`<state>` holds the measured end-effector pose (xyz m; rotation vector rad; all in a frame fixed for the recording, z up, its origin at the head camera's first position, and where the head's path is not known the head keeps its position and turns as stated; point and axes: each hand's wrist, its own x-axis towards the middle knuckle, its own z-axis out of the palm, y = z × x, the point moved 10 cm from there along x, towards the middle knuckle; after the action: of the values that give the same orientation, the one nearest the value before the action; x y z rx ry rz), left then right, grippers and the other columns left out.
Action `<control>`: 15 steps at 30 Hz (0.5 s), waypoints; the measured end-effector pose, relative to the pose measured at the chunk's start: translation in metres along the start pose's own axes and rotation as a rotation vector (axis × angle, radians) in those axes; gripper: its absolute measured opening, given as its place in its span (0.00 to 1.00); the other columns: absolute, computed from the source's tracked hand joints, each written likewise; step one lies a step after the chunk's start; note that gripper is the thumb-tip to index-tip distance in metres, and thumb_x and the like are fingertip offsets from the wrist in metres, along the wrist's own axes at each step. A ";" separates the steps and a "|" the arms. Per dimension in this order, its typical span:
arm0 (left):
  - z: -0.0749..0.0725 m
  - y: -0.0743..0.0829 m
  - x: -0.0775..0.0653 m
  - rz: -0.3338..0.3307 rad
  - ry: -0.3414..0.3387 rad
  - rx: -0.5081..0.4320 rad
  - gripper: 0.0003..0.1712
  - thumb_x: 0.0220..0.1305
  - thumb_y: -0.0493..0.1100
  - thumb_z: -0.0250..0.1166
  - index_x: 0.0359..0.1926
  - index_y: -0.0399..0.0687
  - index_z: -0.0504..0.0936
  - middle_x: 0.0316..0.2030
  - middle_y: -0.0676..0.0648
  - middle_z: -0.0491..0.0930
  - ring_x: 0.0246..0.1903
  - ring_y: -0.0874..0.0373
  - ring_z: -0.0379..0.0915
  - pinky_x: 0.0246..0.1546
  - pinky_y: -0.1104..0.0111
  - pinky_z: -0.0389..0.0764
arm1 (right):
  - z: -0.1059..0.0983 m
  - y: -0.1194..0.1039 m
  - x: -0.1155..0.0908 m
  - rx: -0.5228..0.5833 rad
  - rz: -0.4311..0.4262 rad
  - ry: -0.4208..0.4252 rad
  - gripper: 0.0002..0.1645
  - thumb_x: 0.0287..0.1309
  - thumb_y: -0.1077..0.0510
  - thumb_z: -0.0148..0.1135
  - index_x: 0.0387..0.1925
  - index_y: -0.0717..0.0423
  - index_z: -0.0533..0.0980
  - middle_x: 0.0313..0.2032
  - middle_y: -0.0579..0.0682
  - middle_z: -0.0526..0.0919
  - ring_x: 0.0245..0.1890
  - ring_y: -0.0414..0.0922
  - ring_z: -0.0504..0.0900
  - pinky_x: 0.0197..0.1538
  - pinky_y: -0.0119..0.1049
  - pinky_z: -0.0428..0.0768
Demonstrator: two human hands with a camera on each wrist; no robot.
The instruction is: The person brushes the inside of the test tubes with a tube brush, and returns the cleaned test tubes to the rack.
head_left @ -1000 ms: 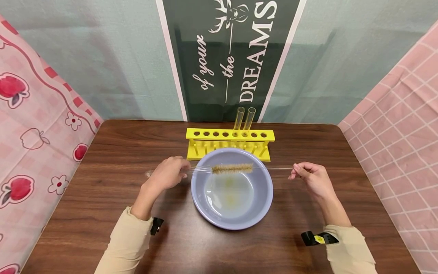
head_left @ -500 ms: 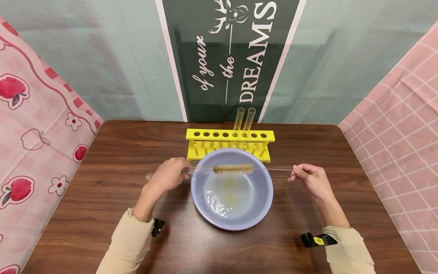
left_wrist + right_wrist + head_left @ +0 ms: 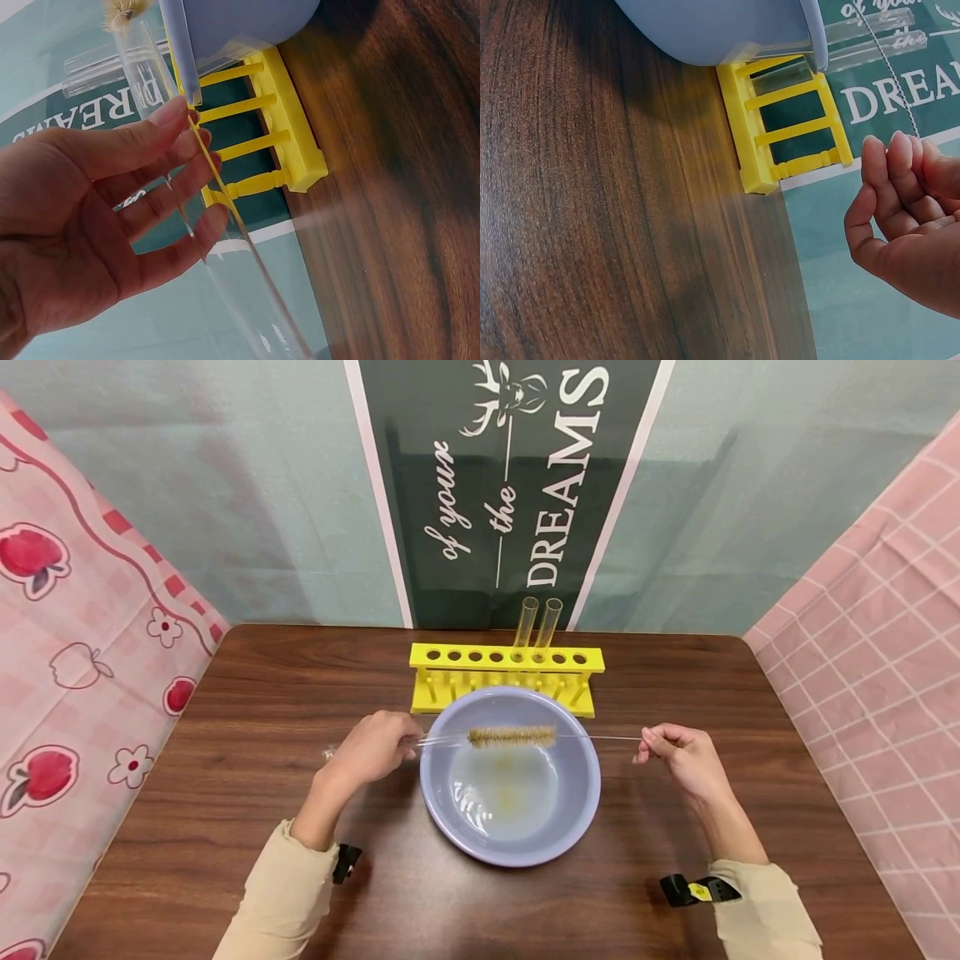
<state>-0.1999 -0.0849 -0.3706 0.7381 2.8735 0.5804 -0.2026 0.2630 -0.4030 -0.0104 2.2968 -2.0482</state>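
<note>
Listing, by count: 1 left hand (image 3: 377,747), fingers curled around 1 clear tube (image 3: 255,300), which lies slantwise with its mouth toward the basin; 1 right hand (image 3: 684,758), thumb and fingertips pinching the thin wire handle (image 3: 600,737) of 1 brush (image 3: 513,737); brown bristles held above the basin, their end at the tube's mouth, whether inside or just touching cannot be told; 1 lavender basin (image 3: 579,777), holding cloudy liquid, on 1 dark wood-grain table (image 3: 525,910); 1 yellow rack (image 3: 485,665) just behind the basin, with 8 holes across the top; 2 glass test tubes (image 3: 527,625) standing side by side in the rack, in holes 5 and 6 from the left; 2 beige sleeves (image 3: 765,910); 2 black wrist straps (image 3: 701,890), the right bearing 1 yellow label; 1 dark printed panel (image 3: 513,527) behind, lettered "DREAMS".
</note>
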 end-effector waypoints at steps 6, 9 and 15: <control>-0.001 0.004 -0.001 0.033 0.016 0.045 0.12 0.48 0.31 0.66 0.16 0.48 0.75 0.17 0.54 0.68 0.19 0.60 0.62 0.20 0.68 0.64 | 0.000 0.004 0.001 -0.128 0.011 0.001 0.16 0.59 0.61 0.57 0.23 0.72 0.75 0.17 0.48 0.78 0.22 0.41 0.79 0.35 0.27 0.75; -0.002 0.004 -0.001 0.023 0.022 0.060 0.13 0.47 0.31 0.66 0.16 0.49 0.74 0.18 0.54 0.70 0.20 0.60 0.64 0.21 0.67 0.66 | 0.001 0.003 0.001 -0.203 0.007 -0.012 0.16 0.59 0.60 0.56 0.23 0.71 0.75 0.17 0.48 0.78 0.22 0.41 0.79 0.36 0.27 0.74; 0.000 0.004 -0.002 0.007 0.012 0.054 0.11 0.47 0.29 0.65 0.19 0.49 0.78 0.22 0.53 0.75 0.23 0.59 0.71 0.22 0.66 0.70 | 0.002 0.001 0.002 -0.291 -0.019 -0.052 0.14 0.60 0.61 0.55 0.24 0.70 0.76 0.17 0.49 0.79 0.22 0.43 0.79 0.36 0.29 0.75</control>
<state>-0.1966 -0.0828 -0.3693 0.7547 2.9092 0.5122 -0.2042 0.2614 -0.4043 -0.0987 2.5466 -1.6803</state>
